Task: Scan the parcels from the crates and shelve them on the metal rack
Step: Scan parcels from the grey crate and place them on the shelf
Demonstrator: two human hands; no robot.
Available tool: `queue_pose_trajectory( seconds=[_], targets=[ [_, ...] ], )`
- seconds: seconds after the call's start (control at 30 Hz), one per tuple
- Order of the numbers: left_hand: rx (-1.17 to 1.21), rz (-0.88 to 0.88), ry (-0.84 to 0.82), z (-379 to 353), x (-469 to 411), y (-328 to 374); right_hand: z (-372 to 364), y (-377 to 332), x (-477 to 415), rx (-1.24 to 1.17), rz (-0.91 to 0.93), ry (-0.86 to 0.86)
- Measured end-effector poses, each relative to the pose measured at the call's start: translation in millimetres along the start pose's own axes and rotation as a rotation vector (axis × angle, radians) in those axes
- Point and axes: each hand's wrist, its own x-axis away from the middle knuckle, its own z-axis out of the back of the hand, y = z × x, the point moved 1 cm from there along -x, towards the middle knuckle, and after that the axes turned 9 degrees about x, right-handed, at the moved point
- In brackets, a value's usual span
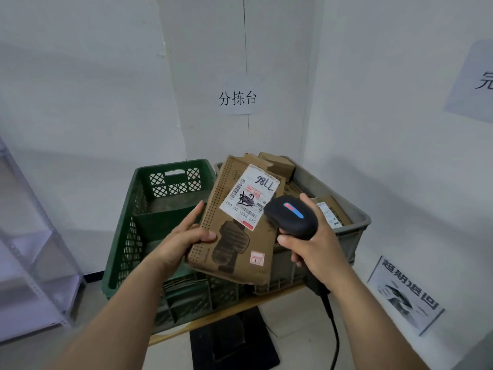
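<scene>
Parcel (234, 236) — gripped by our left hand (184, 236) over the green crate (138, 209) and grey crate (357, 217), label facing the scanner (292, 217) our right hand (312, 244) grips; we judge it mid-scan, unshelved — other parcels (330, 212) remain in the grey crate.

- You get soft, even light; the white walls (80, 89) read grey-blue.
- Broad soft-edged shadows lie on the walls left and right of the green slatted plastic crate (160, 222).
- Just right of that crate, the brown cardboard parcel (256, 239) is sharp, its white label (249, 197) legible; the black handheld scanner (292, 218) shows an indicator strip glowing blue and red.
- Far left of the crate, the grey metal rack (32, 265) bows and blurs.
</scene>
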Motion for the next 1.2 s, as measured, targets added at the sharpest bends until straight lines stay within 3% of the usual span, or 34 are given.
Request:
queue_pose_trajectory(
  seconds=[0.27,0.57,1.2],
  targets=[
    [-0.218,-0.015,-0.051,14,-8,28,5,-3,30,-0.073,0.035,-0.138],
    [-0.398,0.032,-0.169,11,-15,45,16,-7,37,-0.127,0.094,-0.148],
    [-0.392,0.024,-0.166,4,-14,48,30,1,34,-0.146,0.024,-0.125]
  ],
)
